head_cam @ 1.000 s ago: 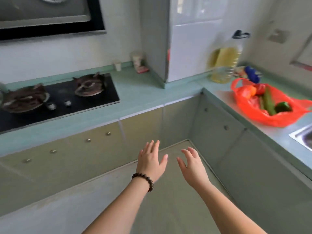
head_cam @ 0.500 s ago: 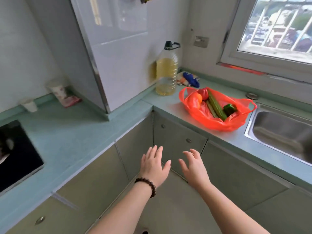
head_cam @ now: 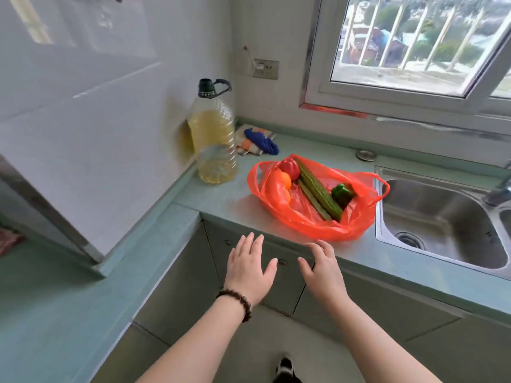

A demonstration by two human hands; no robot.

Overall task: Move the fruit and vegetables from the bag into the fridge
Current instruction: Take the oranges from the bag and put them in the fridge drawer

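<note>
An open red plastic bag (head_cam: 356, 225) lies on the teal counter (head_cam: 221, 201) beside the sink. Inside it I see a red pepper (head_cam: 290, 167), an orange (head_cam: 285, 180), two long cucumbers (head_cam: 318, 192) and a green pepper (head_cam: 342, 193). The white fridge (head_cam: 91, 106) stands on the counter at the left, its door closed. My left hand (head_cam: 250, 268), with a bead bracelet at the wrist, and my right hand (head_cam: 323, 272) hover empty with fingers spread, just in front of the counter edge below the bag.
A large oil bottle (head_cam: 214, 134) stands against the fridge side, with a blue and striped cloth (head_cam: 258, 140) behind it. A steel sink (head_cam: 442, 214) sits right of the bag. Cabinet doors (head_cam: 279, 272) lie under the counter. A window (head_cam: 414, 42) is above.
My view has swung right from the stove to the bag and sink and come closer. Both hands stayed empty and spread, now nearer the counter edge by the bag.
</note>
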